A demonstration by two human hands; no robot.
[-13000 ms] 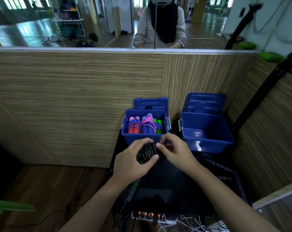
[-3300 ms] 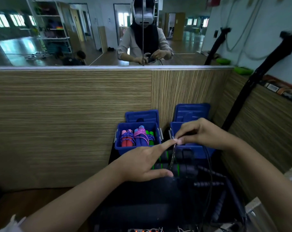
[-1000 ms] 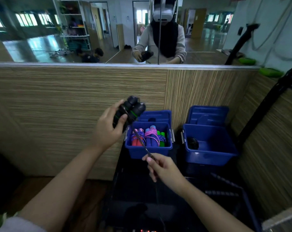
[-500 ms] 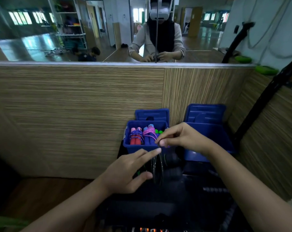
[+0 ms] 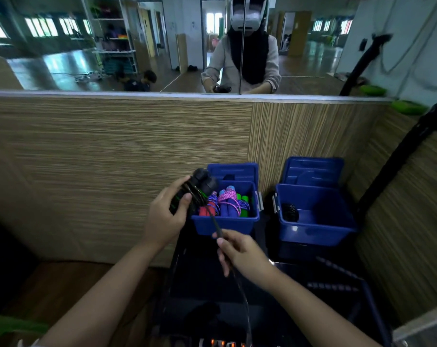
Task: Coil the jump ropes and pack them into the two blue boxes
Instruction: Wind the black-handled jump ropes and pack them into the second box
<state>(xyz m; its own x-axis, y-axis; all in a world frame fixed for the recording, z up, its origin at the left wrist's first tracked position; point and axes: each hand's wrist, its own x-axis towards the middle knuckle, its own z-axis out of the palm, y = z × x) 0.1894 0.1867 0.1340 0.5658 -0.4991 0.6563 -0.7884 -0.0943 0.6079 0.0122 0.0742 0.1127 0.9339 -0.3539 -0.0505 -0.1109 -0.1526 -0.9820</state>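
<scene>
The left hand [image 5: 166, 219] grips a pair of black jump-rope handles [image 5: 199, 187] held side by side and raised in front of the left blue box [image 5: 225, 224], its fingers and thumb curled round them, with several turns of thin dark cord [image 5: 213, 220] already wound about the handles. From that winding the cord runs taut and slanting down to the right hand [image 5: 240, 251], which pinches it between thumb and curled fingers; below the hand the loose cord trails down over the dark desk [image 5: 212, 291]. The left blue box stands open with its lid tipped up behind and is packed with coiled ropes [image 5: 227, 202]: red, blue and green handles standing upright, bound with pink and purple cord. The right blue box [image 5: 317, 231], just beside it and also open, holds one black coiled rope [image 5: 290, 212] against its left wall. Both boxes stand against a wood-grain panel [image 5: 112, 159] below a mirror [image 5: 137, 46].
</scene>
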